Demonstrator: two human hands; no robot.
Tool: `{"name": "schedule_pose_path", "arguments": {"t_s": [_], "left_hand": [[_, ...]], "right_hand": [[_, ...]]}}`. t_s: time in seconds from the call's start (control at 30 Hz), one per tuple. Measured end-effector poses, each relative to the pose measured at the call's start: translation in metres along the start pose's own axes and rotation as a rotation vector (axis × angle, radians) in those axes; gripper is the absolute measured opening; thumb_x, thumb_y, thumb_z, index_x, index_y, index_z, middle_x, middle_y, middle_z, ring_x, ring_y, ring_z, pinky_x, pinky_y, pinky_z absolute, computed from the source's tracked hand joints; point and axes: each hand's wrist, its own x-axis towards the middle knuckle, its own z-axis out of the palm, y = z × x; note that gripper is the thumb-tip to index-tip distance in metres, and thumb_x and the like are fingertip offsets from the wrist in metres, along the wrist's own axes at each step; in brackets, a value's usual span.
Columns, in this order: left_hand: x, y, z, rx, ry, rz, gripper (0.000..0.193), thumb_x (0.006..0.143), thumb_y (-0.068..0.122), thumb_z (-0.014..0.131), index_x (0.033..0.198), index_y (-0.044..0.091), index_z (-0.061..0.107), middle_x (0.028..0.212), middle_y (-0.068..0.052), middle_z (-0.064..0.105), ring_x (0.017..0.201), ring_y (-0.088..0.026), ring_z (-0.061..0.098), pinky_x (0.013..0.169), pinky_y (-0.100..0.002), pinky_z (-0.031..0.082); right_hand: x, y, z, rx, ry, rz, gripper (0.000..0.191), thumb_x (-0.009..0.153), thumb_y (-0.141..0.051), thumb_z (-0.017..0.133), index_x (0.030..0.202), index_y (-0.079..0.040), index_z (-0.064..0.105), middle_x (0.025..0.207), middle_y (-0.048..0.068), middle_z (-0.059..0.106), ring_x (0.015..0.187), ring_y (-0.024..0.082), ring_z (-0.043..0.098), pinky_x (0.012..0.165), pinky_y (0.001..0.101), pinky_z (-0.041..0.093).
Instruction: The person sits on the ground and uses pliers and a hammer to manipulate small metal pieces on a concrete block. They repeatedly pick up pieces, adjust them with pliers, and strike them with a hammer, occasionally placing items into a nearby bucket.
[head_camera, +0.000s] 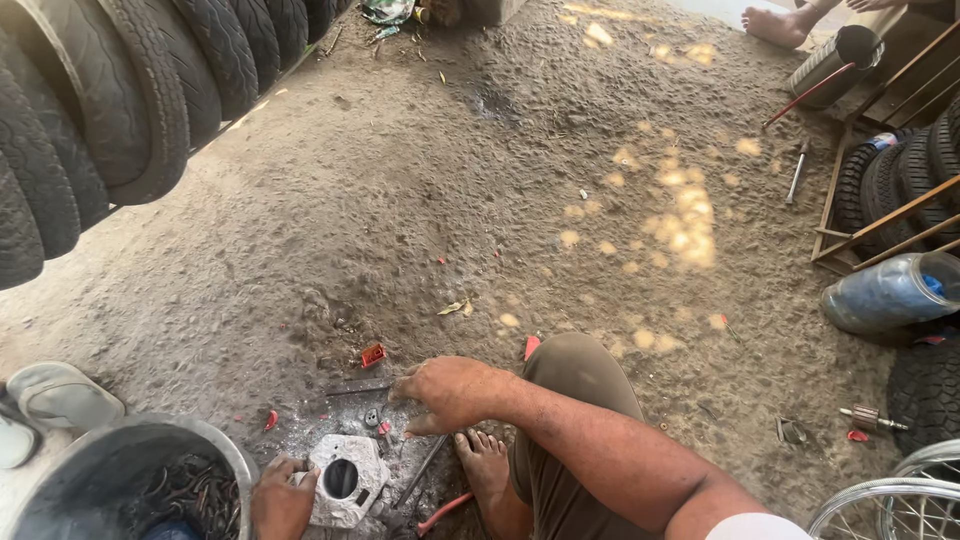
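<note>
Your left hand (282, 500) rests on a whitish-grey metal block (345, 480) with a dark round bore. Your right hand (450, 392) hovers above grey ash-coloured dust on the brown dirt floor (480, 200), which is dappled with pale yellow light spots. Note the black treaded tyres (110, 110), small red scraps (373, 354), red-handled pliers (440, 512), olive-brown trousers (580, 385), and blue-tinted plastic jar (890, 292).

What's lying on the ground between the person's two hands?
In the head view, between the left hand gripping the pale block with a round hole and the right hand lies ashy dirt with a small grey metal piece.
</note>
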Motion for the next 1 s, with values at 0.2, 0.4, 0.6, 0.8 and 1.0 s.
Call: {"name": "schedule_pose_path", "arguments": {"t_s": [0.2, 0.4, 0.6, 0.8, 1.0], "left_hand": [[-0.002, 0.009, -0.002, 0.132, -0.039, -0.028, 0.042, 0.083, 0.047, 0.077, 0.116, 0.021, 0.078, 0.130, -0.011, 0.068, 0.125, -0.030, 0.062, 0.109, -0.042, 0.047], [-0.004, 0.009, -0.009, -0.032, -0.176, -0.302, 0.039, 0.092, 0.045, 0.071, 0.121, 0.020, 0.077, 0.112, -0.009, 0.077, 0.104, -0.026, 0.072, 0.100, -0.044, 0.058], [-0.002, 0.002, -0.003, 0.163, 0.065, 0.015, 0.037, 0.080, 0.045, 0.079, 0.107, 0.020, 0.080, 0.155, -0.011, 0.051, 0.140, -0.029, 0.047, 0.114, -0.044, 0.036], [-0.002, 0.005, -0.004, 0.051, -0.006, -0.038, 0.035, 0.083, 0.040, 0.077, 0.111, 0.020, 0.079, 0.153, -0.006, 0.055, 0.145, -0.026, 0.047, 0.121, -0.044, 0.035], [-0.008, 0.018, -0.020, 0.071, -0.167, -0.230, 0.035, 0.093, 0.043, 0.073, 0.120, 0.022, 0.077, 0.131, -0.007, 0.074, 0.126, -0.026, 0.067, 0.114, -0.042, 0.047]], "right_hand": [[-0.002, 0.002, -0.003, -0.032, 0.036, -0.030, 0.060, 0.089, -0.048, 0.071, 0.137, -0.012, 0.063, 0.099, 0.013, 0.073, 0.097, 0.028, 0.072, 0.094, 0.0459, 0.054], [-0.004, 0.001, -0.003, -0.050, 0.047, 0.007, 0.061, 0.090, -0.048, 0.073, 0.138, -0.012, 0.063, 0.095, 0.014, 0.074, 0.100, 0.029, 0.071, 0.096, 0.0462, 0.054], [-0.002, -0.003, -0.003, -0.058, -0.001, 0.038, 0.062, 0.089, -0.050, 0.072, 0.138, -0.013, 0.061, 0.098, 0.013, 0.073, 0.104, 0.027, 0.070, 0.100, 0.0453, 0.051], [-0.001, -0.003, -0.001, -0.054, 0.008, 0.046, 0.060, 0.089, -0.047, 0.073, 0.138, -0.014, 0.062, 0.101, 0.012, 0.074, 0.106, 0.027, 0.069, 0.100, 0.0452, 0.051], [0.004, -0.004, 0.002, -0.041, -0.017, 0.061, 0.060, 0.089, -0.047, 0.072, 0.138, -0.014, 0.061, 0.102, 0.012, 0.075, 0.103, 0.026, 0.072, 0.101, 0.0443, 0.051]]}}
